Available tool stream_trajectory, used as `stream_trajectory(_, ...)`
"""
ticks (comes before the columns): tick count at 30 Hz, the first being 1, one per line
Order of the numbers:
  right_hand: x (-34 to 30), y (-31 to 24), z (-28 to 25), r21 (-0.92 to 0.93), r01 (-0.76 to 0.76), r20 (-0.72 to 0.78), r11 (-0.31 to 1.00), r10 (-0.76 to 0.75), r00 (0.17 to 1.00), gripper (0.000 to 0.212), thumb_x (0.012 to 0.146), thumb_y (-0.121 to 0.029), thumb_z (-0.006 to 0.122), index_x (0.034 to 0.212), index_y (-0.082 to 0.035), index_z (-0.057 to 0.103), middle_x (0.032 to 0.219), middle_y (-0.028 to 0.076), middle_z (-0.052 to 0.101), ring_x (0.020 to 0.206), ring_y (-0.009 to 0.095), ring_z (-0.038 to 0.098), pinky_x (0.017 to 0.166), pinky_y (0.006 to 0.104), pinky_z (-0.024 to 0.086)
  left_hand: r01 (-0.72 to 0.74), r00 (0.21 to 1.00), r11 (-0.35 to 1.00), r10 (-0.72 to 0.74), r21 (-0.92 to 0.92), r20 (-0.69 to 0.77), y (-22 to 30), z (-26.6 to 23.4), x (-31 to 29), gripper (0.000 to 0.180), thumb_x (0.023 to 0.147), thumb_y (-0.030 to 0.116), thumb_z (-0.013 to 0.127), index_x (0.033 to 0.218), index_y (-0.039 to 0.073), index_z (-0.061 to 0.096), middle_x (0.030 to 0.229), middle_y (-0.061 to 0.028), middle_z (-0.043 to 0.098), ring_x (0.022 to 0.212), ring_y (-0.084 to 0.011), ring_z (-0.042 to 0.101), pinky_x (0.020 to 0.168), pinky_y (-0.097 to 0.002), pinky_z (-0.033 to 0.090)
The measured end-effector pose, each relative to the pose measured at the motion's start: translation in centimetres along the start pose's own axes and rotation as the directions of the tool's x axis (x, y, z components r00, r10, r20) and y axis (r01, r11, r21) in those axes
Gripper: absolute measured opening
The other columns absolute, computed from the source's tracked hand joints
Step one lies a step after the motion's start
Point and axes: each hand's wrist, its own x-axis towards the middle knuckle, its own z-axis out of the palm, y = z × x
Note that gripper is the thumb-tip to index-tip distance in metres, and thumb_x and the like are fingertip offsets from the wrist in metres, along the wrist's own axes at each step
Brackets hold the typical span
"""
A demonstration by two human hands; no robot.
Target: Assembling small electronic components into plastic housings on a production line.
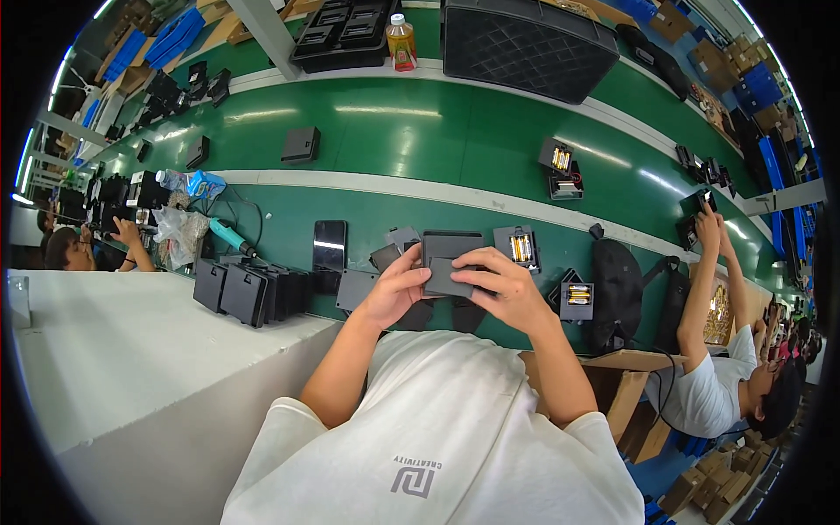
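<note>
My left hand (398, 287) grips the left side of a dark grey rectangular plastic device (452, 244), held upright over the bench in front of my chest. Across the device's lower part lies a smaller flat grey cover (446, 278), and my right hand (500, 284) is closed on it with the fingers over its right edge. Whether the cover is seated in the device, I cannot tell. Just right of my hands rests an open battery case (518, 248) with several cells in it. Further right is another case with batteries (577, 298). Loose grey covers (357, 288) lie by my left hand.
A black phone (330, 248), a teal electric screwdriver (232, 236) and a row of dark devices (249, 290) are to the left. A black bag (615, 293) lies right. Beyond a pale rail, the green conveyor (420, 131) carries devices. A co-worker's arms (703, 284) reach over it at right.
</note>
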Motion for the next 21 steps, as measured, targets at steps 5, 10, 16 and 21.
stream_trajectory(5, -0.2, 0.9, -0.5, 0.009, 0.017, 0.032, 1.000, -0.017, 0.999, 0.043, 0.063, 0.015, 0.061, 0.100, -0.005, 0.071, 0.112, 0.006, 0.065, 0.098, 0.023, 0.059, 0.075, 0.0291, 0.049, 0.039, 0.999, 0.999, -0.039, 0.012, -0.030, -0.1, 0.1, 0.1, 0.050, 0.090, 0.004, 0.056, 0.137, 0.001, 0.039, 0.122, -0.0127, 0.055, 0.101, -0.0181, 0.060, 0.086, -0.0274, 0.050)
stream_trajectory(10, 0.2, 1.3, -0.5, -0.006, 0.046, 0.022, 0.999, -0.046, 0.999, 0.046, 0.061, 0.016, 0.059, 0.101, -0.005, 0.070, 0.112, 0.006, 0.065, 0.098, 0.024, 0.060, 0.077, 0.0297, 0.050, 0.048, 0.999, 0.999, -0.048, 0.016, -0.016, -0.3, -0.8, 0.4, 0.054, 0.087, 0.000, 0.059, 0.137, 0.000, 0.039, 0.123, -0.0127, 0.054, 0.103, -0.0175, 0.059, 0.086, -0.0264, 0.050)
stream_trajectory(16, 0.1, 1.7, -0.5, 0.035, -0.008, 0.029, 0.999, 0.007, 1.000, 0.042, 0.063, 0.014, 0.060, 0.100, -0.004, 0.070, 0.111, 0.006, 0.066, 0.104, 0.025, 0.058, 0.087, 0.0320, 0.049, 0.081, 0.996, 0.996, -0.080, 0.028, -0.036, -0.3, -0.6, 0.7, 0.055, 0.087, 0.000, 0.061, 0.137, 0.002, 0.040, 0.122, -0.0107, 0.054, 0.102, -0.0173, 0.059, 0.086, -0.0254, 0.049)
stream_trajectory(21, 1.0, 0.9, -0.5, -0.194, 0.165, 0.212, 0.967, -0.123, 0.970, 0.055, 0.068, 0.008, 0.061, 0.121, -0.004, 0.061, 0.123, 0.010, 0.061, 0.113, 0.026, 0.054, 0.101, 0.0365, 0.043, 0.060, 0.994, 0.984, -0.043, 0.170, -0.105, -0.6, -1.2, 0.9, 0.055, 0.087, 0.001, 0.062, 0.137, 0.003, 0.041, 0.125, -0.0095, 0.053, 0.102, -0.0166, 0.059, 0.086, -0.0242, 0.048)
